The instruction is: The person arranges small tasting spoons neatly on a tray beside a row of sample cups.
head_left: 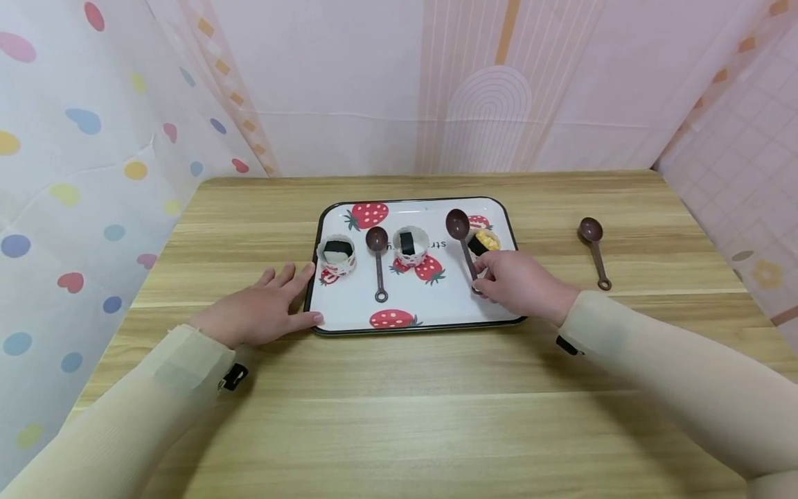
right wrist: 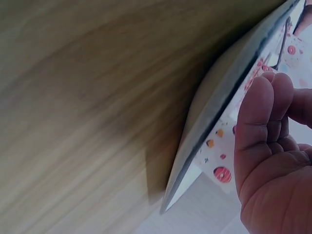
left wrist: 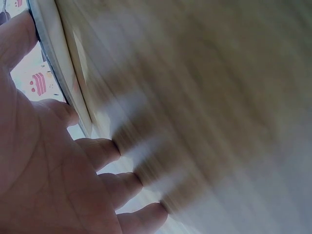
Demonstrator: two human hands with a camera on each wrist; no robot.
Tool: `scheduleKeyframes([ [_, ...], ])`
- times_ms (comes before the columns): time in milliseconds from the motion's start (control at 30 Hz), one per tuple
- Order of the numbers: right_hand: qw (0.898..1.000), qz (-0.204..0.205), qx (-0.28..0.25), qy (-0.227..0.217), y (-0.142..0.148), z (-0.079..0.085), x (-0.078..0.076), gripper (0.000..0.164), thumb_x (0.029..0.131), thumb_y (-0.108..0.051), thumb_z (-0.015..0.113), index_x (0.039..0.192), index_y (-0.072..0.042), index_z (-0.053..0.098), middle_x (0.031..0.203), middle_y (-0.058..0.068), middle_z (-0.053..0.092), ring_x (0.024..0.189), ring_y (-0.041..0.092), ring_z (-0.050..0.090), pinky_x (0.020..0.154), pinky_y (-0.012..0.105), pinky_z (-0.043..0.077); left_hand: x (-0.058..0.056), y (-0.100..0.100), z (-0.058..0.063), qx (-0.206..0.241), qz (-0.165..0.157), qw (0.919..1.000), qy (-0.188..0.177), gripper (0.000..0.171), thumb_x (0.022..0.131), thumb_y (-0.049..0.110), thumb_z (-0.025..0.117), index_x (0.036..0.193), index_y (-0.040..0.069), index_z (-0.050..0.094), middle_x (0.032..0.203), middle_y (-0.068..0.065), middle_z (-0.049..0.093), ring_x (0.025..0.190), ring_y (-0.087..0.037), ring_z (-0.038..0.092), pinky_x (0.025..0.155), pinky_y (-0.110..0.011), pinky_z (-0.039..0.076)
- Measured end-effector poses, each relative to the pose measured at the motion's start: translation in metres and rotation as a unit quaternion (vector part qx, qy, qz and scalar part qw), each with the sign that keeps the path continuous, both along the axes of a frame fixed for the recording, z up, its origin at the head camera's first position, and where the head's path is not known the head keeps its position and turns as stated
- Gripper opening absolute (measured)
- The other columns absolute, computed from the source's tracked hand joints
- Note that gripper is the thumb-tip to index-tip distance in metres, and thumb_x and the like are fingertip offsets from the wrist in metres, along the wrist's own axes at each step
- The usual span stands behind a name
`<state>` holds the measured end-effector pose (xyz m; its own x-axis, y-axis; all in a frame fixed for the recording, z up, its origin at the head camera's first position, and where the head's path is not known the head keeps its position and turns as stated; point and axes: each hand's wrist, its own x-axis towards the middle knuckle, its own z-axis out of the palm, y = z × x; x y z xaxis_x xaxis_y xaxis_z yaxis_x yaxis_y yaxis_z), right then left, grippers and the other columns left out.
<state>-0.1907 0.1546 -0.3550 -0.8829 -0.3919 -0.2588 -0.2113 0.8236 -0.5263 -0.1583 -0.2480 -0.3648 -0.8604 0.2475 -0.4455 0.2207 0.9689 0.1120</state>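
Note:
A white tray (head_left: pixel 349 308) with a dark rim and strawberry prints lies on the wooden table. My right hand (head_left: pixel 514 284) pinches the handle of a brown spoon (head_left: pixel 458 225) over the tray's right side; its bowl points away from me. My left hand (head_left: pixel 262 312) rests at the tray's left edge, fingers spread, thumb over the rim. Another brown spoon (head_left: pixel 377 241) lies on the tray between a left paper cup (head_left: pixel 337 260) and a middle paper cup (head_left: pixel 410 248), each holding a rice piece with a black band. A third cup with yellow topping (head_left: pixel 488 240) is partly hidden by my right hand.
A further brown spoon (head_left: pixel 591 230) lies on the wooden table (head_left: pixel 399 409) to the right of the tray. Patterned cloth (head_left: pixel 361 90) hangs behind the table and along both sides.

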Motion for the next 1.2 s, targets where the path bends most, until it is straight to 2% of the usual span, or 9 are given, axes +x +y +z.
scheduleKeyframes([
  [300, 1.0, -0.004, 0.02, 0.012, -0.011, -0.004, -0.003, 0.023, 0.102, -0.017, 0.068, 0.119, -0.002, 0.07, 0.088, 0.005, 0.076, 0.066, 0.015, 0.058, 0.058, 0.027, 0.045, -0.001, 0.0, 0.0, 0.001, 0.0, 1.0, -0.001, 0.109, 0.095, 0.082, 0.046, 0.171, 0.013, 0.009, 0.172, -0.034, 0.011, 0.152, -0.067, 0.013, 0.113, -0.078, 0.033],
  [533, 0.999, -0.017, 0.048, -0.018, -0.02, -0.008, -0.008, 0.028, 0.103, -0.02, 0.068, 0.125, -0.003, 0.068, 0.1, 0.008, 0.077, 0.071, 0.017, 0.062, 0.062, 0.027, 0.049, -0.001, 0.001, 0.003, 0.006, 0.001, 1.0, -0.001, 0.108, 0.096, 0.081, 0.047, 0.171, 0.013, 0.008, 0.172, -0.034, 0.011, 0.152, -0.067, 0.012, 0.114, -0.079, 0.032],
  [800, 0.996, -0.023, 0.08, -0.034, -0.029, -0.005, -0.011, 0.032, 0.104, -0.022, 0.067, 0.129, -0.002, 0.068, 0.09, 0.006, 0.074, 0.071, 0.018, 0.061, 0.064, 0.027, 0.049, -0.001, 0.001, 0.003, 0.005, 0.002, 1.0, -0.005, 0.108, 0.096, 0.08, 0.048, 0.171, 0.013, 0.008, 0.172, -0.034, 0.011, 0.152, -0.067, 0.012, 0.113, -0.079, 0.032],
  [1200, 0.995, -0.023, 0.094, -0.036, -0.032, -0.007, -0.01, 0.034, 0.104, -0.023, 0.066, 0.131, -0.002, 0.066, 0.105, 0.009, 0.075, 0.084, 0.021, 0.063, 0.07, 0.028, 0.049, -0.001, 0.001, 0.003, -0.002, 0.007, 0.9999, -0.013, 0.109, 0.095, 0.081, 0.048, 0.171, 0.012, 0.009, 0.172, -0.034, 0.011, 0.152, -0.067, 0.013, 0.113, -0.078, 0.033],
])
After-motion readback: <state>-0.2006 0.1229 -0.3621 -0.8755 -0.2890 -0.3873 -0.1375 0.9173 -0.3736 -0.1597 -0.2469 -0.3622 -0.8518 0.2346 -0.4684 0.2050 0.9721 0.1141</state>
